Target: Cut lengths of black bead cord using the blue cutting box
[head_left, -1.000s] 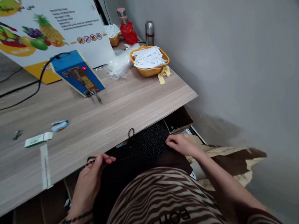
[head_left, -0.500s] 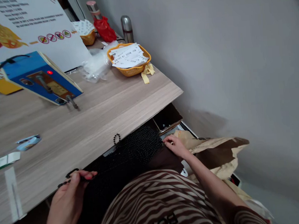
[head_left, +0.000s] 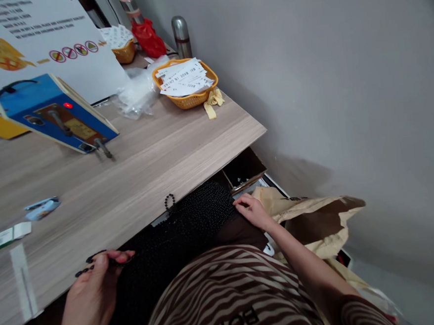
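A big heap of black bead strands (head_left: 191,223) lies on my lap, just under the front edge of the wooden table (head_left: 139,163). My left hand (head_left: 90,295) is closed on a black bead strand (head_left: 93,258) at the table edge, lower left. My right hand (head_left: 252,210) rests at the heap's right end, fingers curled and pinching at the beads. A small loop of black beads (head_left: 169,201) sits on the table edge above the heap.
On the table stand a blue machine (head_left: 55,114) with a red light, an orange basket of paper labels (head_left: 185,83), clear plastic bags (head_left: 137,91), a steel flask (head_left: 181,30) and a printed board (head_left: 45,41). Brown paper (head_left: 313,220) lies on the floor beside a grey wall.
The view swung right, then steadied. My left hand slid down and left along the table edge with its strand. My right hand stayed at the heap's right end.
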{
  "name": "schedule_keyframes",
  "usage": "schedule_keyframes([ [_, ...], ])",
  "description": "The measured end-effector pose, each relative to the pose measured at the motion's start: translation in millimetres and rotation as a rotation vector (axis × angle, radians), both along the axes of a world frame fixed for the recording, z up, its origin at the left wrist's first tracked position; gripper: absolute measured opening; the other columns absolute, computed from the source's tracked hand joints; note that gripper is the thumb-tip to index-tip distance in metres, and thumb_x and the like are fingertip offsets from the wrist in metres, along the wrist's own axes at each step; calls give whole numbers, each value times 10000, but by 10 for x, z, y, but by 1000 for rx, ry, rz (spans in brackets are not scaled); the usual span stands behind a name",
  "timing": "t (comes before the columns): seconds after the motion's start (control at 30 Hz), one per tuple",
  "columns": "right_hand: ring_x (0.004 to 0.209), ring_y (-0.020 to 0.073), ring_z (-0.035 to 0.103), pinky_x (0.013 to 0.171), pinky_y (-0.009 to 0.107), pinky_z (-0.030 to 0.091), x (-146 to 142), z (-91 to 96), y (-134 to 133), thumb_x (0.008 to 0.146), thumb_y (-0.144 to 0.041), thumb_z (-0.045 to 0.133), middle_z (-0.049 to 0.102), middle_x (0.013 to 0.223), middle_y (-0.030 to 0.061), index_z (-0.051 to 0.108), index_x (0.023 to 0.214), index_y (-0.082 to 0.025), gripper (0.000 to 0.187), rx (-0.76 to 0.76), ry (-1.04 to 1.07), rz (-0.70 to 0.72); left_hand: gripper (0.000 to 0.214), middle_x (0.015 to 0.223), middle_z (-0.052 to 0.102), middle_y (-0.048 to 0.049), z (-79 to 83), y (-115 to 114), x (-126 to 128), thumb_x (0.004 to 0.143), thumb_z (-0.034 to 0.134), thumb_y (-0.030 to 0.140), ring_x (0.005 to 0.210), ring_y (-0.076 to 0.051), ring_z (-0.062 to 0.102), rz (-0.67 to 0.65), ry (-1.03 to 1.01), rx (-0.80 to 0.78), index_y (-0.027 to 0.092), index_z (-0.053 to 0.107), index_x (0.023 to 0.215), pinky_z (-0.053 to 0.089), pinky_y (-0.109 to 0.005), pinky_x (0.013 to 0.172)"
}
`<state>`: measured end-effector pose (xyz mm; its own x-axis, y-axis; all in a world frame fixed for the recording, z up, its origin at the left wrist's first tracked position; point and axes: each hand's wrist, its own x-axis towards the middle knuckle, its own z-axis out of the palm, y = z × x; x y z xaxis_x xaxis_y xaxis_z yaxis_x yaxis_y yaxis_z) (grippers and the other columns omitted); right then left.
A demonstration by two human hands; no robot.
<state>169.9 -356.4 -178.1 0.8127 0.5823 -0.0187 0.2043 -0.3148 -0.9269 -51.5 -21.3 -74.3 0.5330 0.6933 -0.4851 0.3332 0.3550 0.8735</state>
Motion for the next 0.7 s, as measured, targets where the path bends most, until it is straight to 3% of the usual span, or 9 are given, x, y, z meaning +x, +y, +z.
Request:
schedule_keyframes([
  [0.1, 858, 176, 577, 808, 286, 420, 23, 49, 48, 916, -254, 542, 624, 868, 35, 673, 833, -184, 171, -22, -16, 35, 464, 793, 623, 3, -9, 6, 7, 605, 844, 592, 917, -192, 613, 12, -4, 2, 190, 664, 752, 528, -190, 811],
  [0.27, 681, 142, 512, 665, 246, 371, 45, 59, 104, 909, -265, 559, 545, 685, -9, 574, 654, -172, 272, -129, 52, 92, 499, 803, 643, -15, 12, -9, 28, 569, 852, 612, 913, -189, 607, 19, 29, -15, 183, 666, 743, 522, -183, 795],
  [0.43, 681, 124, 515, 653, 214, 377, 49, 67, 143, 833, -163, 627, 559, 738, -39, 604, 845, -179, 30, -121, 58, 163, 542, 789, 640, -20, -15, -1, 32, 515, 872, 626, 895, -192, 608, 31, 51, -18, 173, 666, 731, 512, -187, 788],
  [0.57, 736, 133, 546, 702, 227, 395, 50, 89, 172, 832, -100, 637, 572, 819, -22, 629, 976, -199, 175, -151, -82, 203, 493, 817, 642, -21, -55, 15, 26, 597, 842, 606, 908, -196, 602, -12, 40, -8, 169, 666, 744, 508, -204, 787],
  [0.7, 806, 162, 570, 764, 267, 397, 58, 158, 216, 857, -86, 640, 588, 879, 9, 652, 999, -213, 191, -297, -206, 267, 487, 805, 643, -20, -72, 28, 28, 595, 842, 607, 897, -206, 600, -25, 48, -10, 175, 671, 739, 510, -222, 770],
])
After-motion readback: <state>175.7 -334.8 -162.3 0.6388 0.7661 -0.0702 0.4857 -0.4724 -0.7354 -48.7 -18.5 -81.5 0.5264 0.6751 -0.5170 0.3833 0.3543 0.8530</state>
